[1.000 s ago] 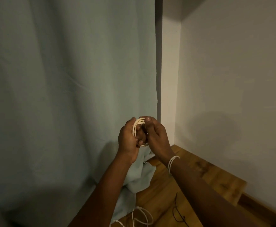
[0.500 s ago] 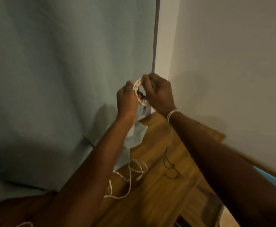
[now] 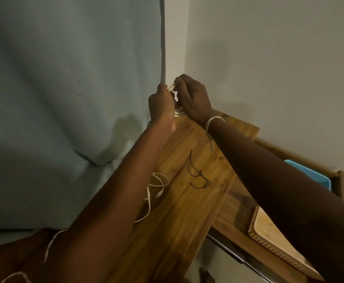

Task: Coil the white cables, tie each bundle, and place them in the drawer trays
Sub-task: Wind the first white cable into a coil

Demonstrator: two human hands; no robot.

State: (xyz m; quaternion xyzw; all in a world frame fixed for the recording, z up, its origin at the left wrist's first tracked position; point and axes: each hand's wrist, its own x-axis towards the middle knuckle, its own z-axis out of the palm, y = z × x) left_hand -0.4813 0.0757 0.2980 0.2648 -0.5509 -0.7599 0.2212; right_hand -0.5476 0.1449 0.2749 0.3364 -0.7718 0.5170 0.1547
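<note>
Head view. Both hands are raised above the far end of the wooden top (image 3: pixel 189 203), close to the room corner. The left hand (image 3: pixel 161 103) and the right hand (image 3: pixel 193 99) meet knuckle to knuckle, fingers of each curled in and clamped on a small white cable bundle (image 3: pixel 170 86). The bundle shows as several cream-white strands lying side by side, looped tight; only a short arc shows above the left fingers and a further bit of strand shows below the hands, near the wrists. The rest is hidden inside the grip, so whether a tie is on it cannot be told.

A white band (image 3: pixel 214 121) circles the right wrist, a thin tail hanging from it.

On the wooden top, a second white cable (image 3: pixel 156 185) lies loose in open, uneven loops, partly covered by the left forearm, one run trailing toward the near edge. Just beside it, apart, lies a thin black tie (image 3: pixel 197 174), bent and twisted.

At right an open drawer (image 3: pixel 339 180) holds a blue tray (image 3: pixel 308 172) at the far end and a tan perforated tray (image 3: pixel 255 227) nearer, both partly hidden by the right arm.

A pale blue curtain (image 3: pixel 65 99) hangs at left, its hem resting on the top.
</note>
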